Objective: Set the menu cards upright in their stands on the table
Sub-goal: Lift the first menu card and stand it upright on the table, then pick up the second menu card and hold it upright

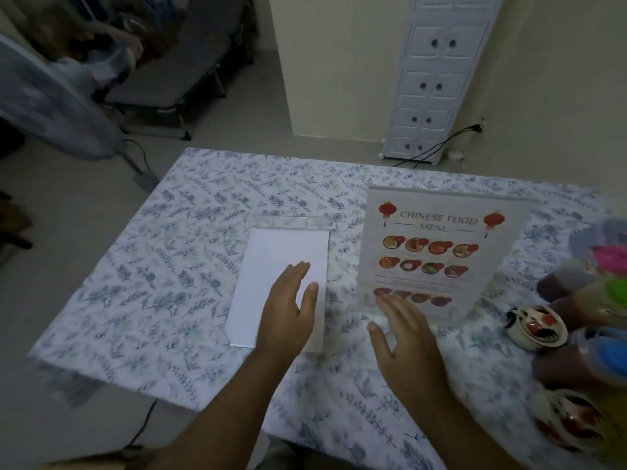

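Observation:
A Chinese food menu card [437,252] stands upright in a clear acrylic stand on the floral tablecloth [190,252], right of centre. To its left a white card [271,266] lies flat, blank side up, over what looks like a second clear stand [288,221] lying flat. My left hand [288,313] hovers over the white card's near right part, fingers apart, holding nothing. My right hand [403,330] is spread open in front of the standing menu's base, covering its bottom edge; I cannot tell if it touches.
Sauce bottles with pink, green and blue caps [604,300] and two painted ceramic cups [536,327] crowd the table's right edge. A white cabinet [437,76] with cables stands beyond the table. A fan [51,106] and a folding bed [176,69] are at the back left.

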The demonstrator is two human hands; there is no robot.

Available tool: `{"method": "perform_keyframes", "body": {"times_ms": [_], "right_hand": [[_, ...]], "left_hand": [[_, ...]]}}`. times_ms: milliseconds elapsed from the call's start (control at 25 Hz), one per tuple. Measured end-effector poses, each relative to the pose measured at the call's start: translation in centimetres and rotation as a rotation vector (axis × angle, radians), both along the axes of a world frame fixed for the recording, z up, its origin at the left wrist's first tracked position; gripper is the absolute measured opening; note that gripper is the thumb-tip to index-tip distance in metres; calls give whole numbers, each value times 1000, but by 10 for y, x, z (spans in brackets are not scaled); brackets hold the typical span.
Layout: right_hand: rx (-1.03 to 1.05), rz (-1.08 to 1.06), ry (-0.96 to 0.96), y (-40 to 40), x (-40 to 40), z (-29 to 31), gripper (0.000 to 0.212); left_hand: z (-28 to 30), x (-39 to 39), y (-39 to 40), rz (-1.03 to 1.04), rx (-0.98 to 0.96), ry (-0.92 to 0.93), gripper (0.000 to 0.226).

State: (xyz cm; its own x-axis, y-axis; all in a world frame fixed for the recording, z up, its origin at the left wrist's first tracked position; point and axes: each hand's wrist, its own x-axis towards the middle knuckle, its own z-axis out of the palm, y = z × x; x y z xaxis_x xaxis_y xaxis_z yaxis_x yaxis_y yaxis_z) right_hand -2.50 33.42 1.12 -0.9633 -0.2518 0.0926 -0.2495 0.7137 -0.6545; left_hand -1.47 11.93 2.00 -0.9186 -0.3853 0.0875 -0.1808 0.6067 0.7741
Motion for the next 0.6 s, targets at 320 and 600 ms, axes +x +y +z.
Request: {"method": "perform_keyframes", "body": {"times_ms": [320, 600], "right_hand": [[415, 141, -258, -117, -18, -39, 77], [181, -345, -556, -171, -21, -51, 64]], "left_hand": [[-50, 32, -139, -26, -333, -423, 69], [-74, 37, -188, -180, -124, -503, 75]]}}
